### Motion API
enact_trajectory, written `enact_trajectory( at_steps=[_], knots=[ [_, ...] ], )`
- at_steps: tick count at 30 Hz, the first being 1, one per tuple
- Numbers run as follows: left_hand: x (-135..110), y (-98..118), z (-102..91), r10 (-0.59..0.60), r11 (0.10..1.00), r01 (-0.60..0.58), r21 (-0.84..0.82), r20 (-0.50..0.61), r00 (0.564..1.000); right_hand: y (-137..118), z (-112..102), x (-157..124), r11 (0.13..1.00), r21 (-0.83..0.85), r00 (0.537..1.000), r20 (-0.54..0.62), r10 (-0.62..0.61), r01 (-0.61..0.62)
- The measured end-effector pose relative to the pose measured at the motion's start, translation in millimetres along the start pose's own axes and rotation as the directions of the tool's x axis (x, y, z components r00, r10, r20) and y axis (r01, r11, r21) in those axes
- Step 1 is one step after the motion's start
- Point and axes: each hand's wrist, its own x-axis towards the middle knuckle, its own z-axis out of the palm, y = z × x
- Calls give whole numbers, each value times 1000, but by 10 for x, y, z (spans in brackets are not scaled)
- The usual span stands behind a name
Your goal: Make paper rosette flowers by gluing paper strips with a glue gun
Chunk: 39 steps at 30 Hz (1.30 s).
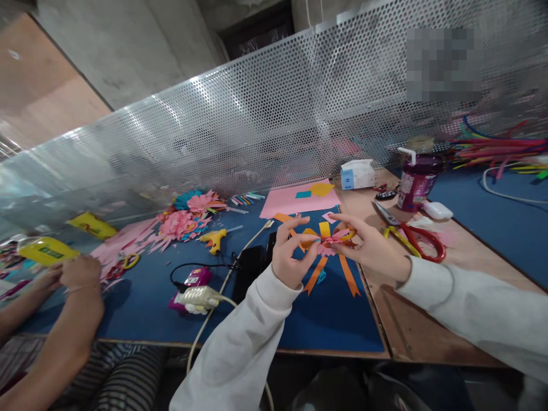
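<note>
Over the blue table mat [342, 325] I hold a paper flower [326, 246] of pink petals and orange strips, with two orange ribbon-like tails hanging below it. My left hand [290, 256] pinches its left side between thumb and fingers. On the opposite side, the fingers of my right hand [371, 244] are closed on the same flower, partly hiding it. Beneath the tails lies a small light-blue piece [321, 277]. Behind my hands is a pink paper sheet [282, 200] bearing a teal rectangle [303, 194] and a yellow paper piece [322, 189].
Red-handled scissors [436, 242], a purple drink cup [417, 185] and a tissue pack [357, 174] stand right. Leftward are a yellow glue gun [214, 240], a power strip with cords [199, 297], paper flowers [180, 225] and a co-worker's hands [81, 274]. A perforated metal screen [257, 120] backs the table.
</note>
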Motion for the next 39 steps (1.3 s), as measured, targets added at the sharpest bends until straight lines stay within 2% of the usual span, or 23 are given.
enact_trajectory(
  at_steps=[10, 17, 24, 28, 39],
  knots=[
    [-4, -41, -17, -38, 999, 38, 19, 5, 999, -13, 1, 2, 1000, 13, 1000, 8, 14, -14],
    [-6, -71, -2, -50, 998, 49, 40, 7, 999, 21, 29, -9, 990, 95, 993, 74, 95, -102],
    [7, -89, -5, -123, 986, 120, 112, 20, 992, 55, 33, -2, 980, 91, 980, 111, 165, -175],
    [16, -114, -17, -189, 974, 178, 140, 71, 979, 72, 28, 7, 975, 87, 975, 111, 193, -203],
    [-1, -168, 9, -141, 979, 126, 160, 82, 987, 84, 21, 17, 970, 11, 961, 141, 240, -244]
  ],
)
